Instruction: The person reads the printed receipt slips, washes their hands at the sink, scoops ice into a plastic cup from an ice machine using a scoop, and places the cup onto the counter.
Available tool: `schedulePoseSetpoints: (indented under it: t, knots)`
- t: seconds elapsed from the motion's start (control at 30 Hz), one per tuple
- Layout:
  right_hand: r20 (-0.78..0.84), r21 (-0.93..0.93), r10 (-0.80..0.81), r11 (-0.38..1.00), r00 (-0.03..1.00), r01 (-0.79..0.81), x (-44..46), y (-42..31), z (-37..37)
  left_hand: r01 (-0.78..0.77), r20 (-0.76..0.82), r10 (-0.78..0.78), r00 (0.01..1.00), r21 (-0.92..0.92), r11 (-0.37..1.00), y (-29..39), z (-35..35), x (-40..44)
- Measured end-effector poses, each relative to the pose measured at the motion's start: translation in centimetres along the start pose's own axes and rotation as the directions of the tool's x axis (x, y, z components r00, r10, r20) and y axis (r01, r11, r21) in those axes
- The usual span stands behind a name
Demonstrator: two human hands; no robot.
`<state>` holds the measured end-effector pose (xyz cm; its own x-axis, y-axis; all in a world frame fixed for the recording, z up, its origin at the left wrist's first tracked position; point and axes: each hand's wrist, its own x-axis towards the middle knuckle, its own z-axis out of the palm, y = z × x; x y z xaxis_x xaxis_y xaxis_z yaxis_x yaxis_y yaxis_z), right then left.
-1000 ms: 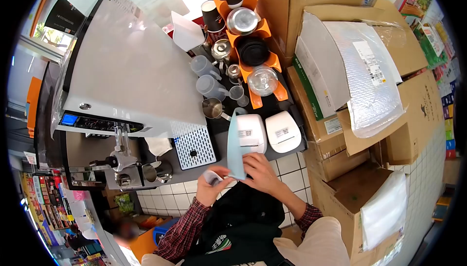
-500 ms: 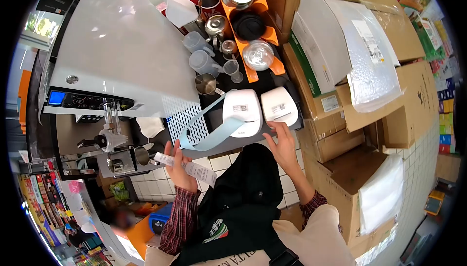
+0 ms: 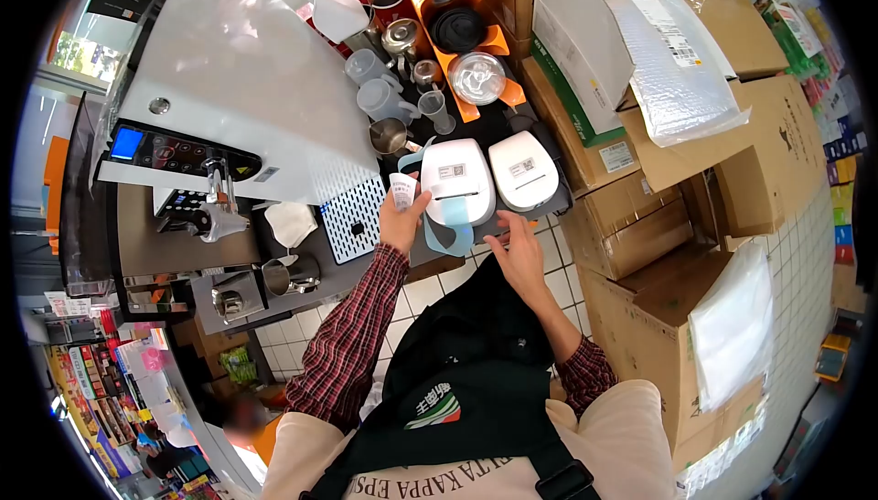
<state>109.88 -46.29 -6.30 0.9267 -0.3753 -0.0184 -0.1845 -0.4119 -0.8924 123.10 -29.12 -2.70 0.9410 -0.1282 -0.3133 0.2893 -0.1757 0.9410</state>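
Two white label printers stand at the counter's front edge: a left printer and a right printer. A light blue paper strip hangs in a loop from the left printer's front. My left hand is closed around a small printed white label, at the left side of that printer. Just below the right printer, my right hand has its fingers apart and holds nothing.
On the left are a large coffee machine and a perforated drip tray. Plastic jugs and an orange rack stand behind the printers. Cardboard boxes are stacked at the right. A steel pitcher sits front left.
The blue strip, first stretched up between my hands and then swung left, now hangs at the left printer. My left hand has moved up and right with the label; my right hand stays free.
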Motion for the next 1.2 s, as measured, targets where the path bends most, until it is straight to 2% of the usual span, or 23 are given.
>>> schedulePoseSetpoints:
  t: [0.07, 0.17, 0.2, 0.27, 0.3, 0.37, 0.4, 0.53, 0.6, 0.63, 0.7, 0.73, 0.77, 0.8, 0.83, 0.9, 0.93, 1.1, 1.17, 1.2]
  knots:
    - [-0.018, -0.018, 0.006, 1.000, 1.000, -0.006, -0.3, 0.2, 0.1, -0.040, 0.067, 0.027, 0.997, 0.214, 0.976, 0.1, -0.3, 0.6]
    - [0.052, 0.022, 0.002, 1.000, 0.999, -0.003, -0.4, 0.8, 0.4, 0.007, 0.071, -0.025, 0.997, 0.247, 0.969, -1.5, -0.9, 0.7]
    - [0.048, 0.020, -0.005, 1.000, 0.999, 0.004, -0.4, 1.2, 0.9, -0.021, 0.080, 0.000, 0.997, 0.261, 0.965, -2.4, -1.0, 0.6]
    - [0.171, 0.220, 0.098, 0.966, 0.980, -0.135, -0.3, 2.1, 2.6, 0.000, 0.108, -0.023, 0.994, 0.213, 0.977, -3.8, -1.4, -0.3]
    - [0.171, 0.217, 0.091, 0.968, 0.981, -0.128, -0.1, 2.1, 3.2, 0.021, 0.127, -0.046, 0.991, 0.193, 0.981, -4.1, -1.6, -0.8]
    - [0.320, 0.412, 0.128, 0.874, 0.939, -0.259, 0.0, 2.0, 4.6, 0.038, 0.147, -0.062, 0.987, 0.156, 0.987, -4.6, -2.2, -1.9]
    - [0.388, 0.445, 0.144, 0.836, 0.911, -0.321, 0.0, 1.4, 4.7, 0.060, 0.173, -0.081, 0.982, 0.125, 0.990, -4.7, -2.5, -2.4]
    - [0.420, 0.462, 0.157, 0.811, 0.894, -0.360, -0.2, 1.2, 5.3, 0.036, 0.108, -0.043, 0.993, 0.064, 0.997, -4.6, -3.7, -3.1]
    - [0.244, 0.546, 0.163, 0.792, 0.956, -0.274, -0.5, -1.4, 3.4, 0.038, 0.100, -0.046, 0.994, 0.080, 0.996, -3.9, -4.0, -3.1]
    - [0.221, 0.446, 0.183, 0.855, 0.958, -0.266, -0.3, -1.7, 2.3, 0.040, 0.100, -0.051, 0.994, 0.109, 0.993, -3.4, -4.0, -3.0]
    - [0.167, 0.511, 0.180, 0.825, 0.969, -0.241, 0.2, -1.6, 1.5, -0.021, 0.070, 0.006, 0.998, 0.215, 0.976, -4.2, -3.5, -1.9]
    - [0.175, 0.502, 0.171, 0.832, 0.970, -0.237, 0.4, -1.5, 1.0, -0.092, 0.048, 0.080, 0.996, 0.329, 0.940, -5.0, -3.1, -1.1]
    - [0.188, 0.377, 0.169, 0.897, 0.967, -0.230, 0.6, -1.3, 0.2, -0.154, 0.034, 0.155, 0.987, 0.441, 0.884, -5.7, -2.7, -0.4]
    - [0.198, 0.245, 0.169, 0.945, 0.965, -0.216, 0.8, -1.2, -0.4, -0.184, 0.050, 0.181, 0.982, 0.465, 0.866, -5.2, -2.1, -0.2]
    - [0.204, 0.235, 0.161, 0.950, 0.966, -0.208, 1.0, -0.7, -0.6, -0.182, 0.040, 0.185, 0.982, 0.455, 0.871, -4.7, -1.4, -0.2]
    - [0.137, -0.073, 0.147, 0.988, 0.980, -0.138, 1.1, 0.4, -0.6, -0.312, -0.017, 0.387, 0.922, 0.561, 0.767, -3.4, -0.2, -0.4]
    - [0.119, -0.065, 0.116, 0.992, 0.986, -0.109, 0.9, 0.1, -0.6, -0.182, -0.008, 0.222, 0.975, 0.541, 0.821, -1.4, 0.1, -1.0]
    - [0.162, -0.109, 0.123, 0.988, 0.979, -0.106, 0.6, 0.2, -0.2, -0.114, -0.033, 0.164, 0.986, 0.584, 0.803, -1.7, 0.7, 0.3]
    - [0.239, -0.056, 0.149, 0.989, 0.960, -0.140, -0.1, -0.6, -0.6, -0.040, -0.043, 0.076, 0.996, 0.549, 0.835, -2.5, 0.6, 0.9]
    - [0.260, -0.126, 0.145, 0.985, 0.955, -0.115, -0.6, 0.7, -0.7, -0.018, -0.052, 0.055, 0.997, 0.550, 0.835, -2.8, 0.6, 1.1]
